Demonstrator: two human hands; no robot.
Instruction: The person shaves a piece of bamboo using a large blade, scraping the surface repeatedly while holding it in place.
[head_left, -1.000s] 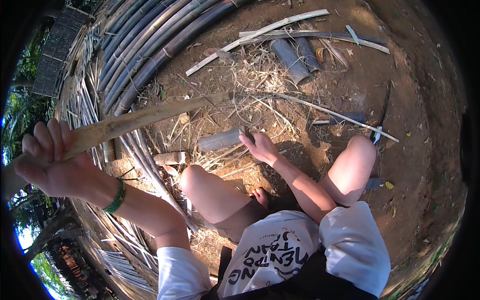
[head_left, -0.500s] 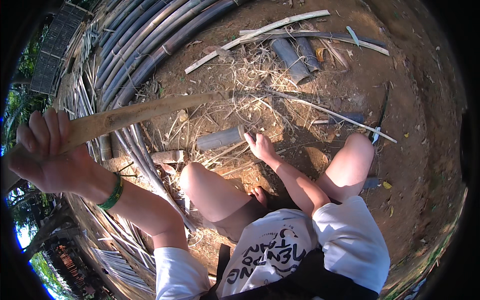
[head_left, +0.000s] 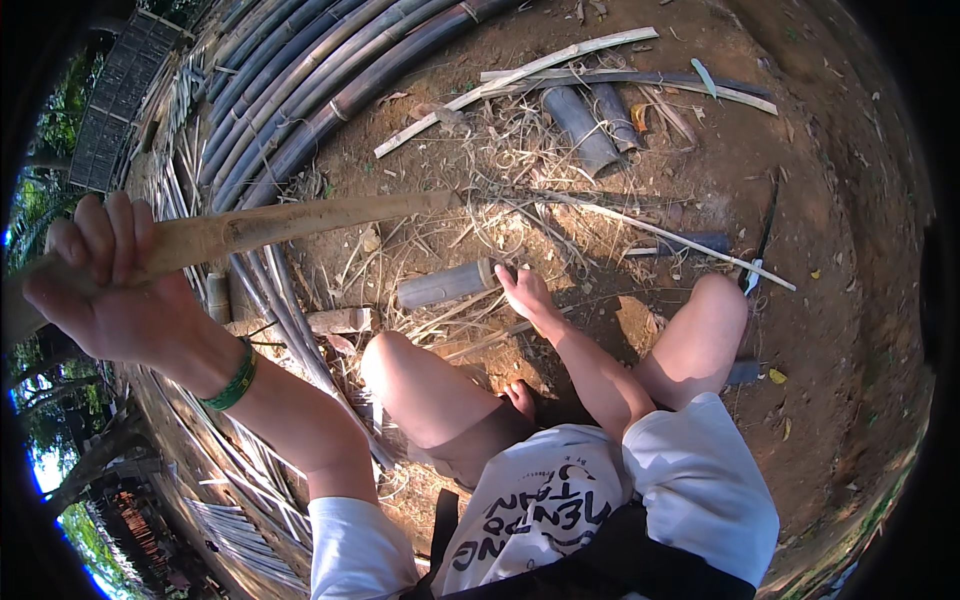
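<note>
My left hand (head_left: 118, 275), raised at the left with a green band on its wrist, is wrapped round a long, flat bamboo slat (head_left: 300, 217). The slat reaches across to the right above the ground, with its far end over the shavings. My right hand (head_left: 527, 294) is near the middle, in front of my knees, with its fingers curled. Its thumb is at the pale right end of a short grey bamboo tube (head_left: 445, 283). Whether the hand grips the tube or something else is hidden.
Long dark bamboo poles (head_left: 345, 95) lie at the upper left. Two short bamboo sections (head_left: 582, 130) and pale split strips (head_left: 520, 78) lie at the top. A thin stick (head_left: 670, 235) and a dark-bladed tool (head_left: 767, 225) are at right. Shavings (head_left: 500, 165) litter the soil.
My left hand has moved slightly right and up with the slat. The right hand and the tube keep the same position relative to each other; the whole view has shifted a little.
</note>
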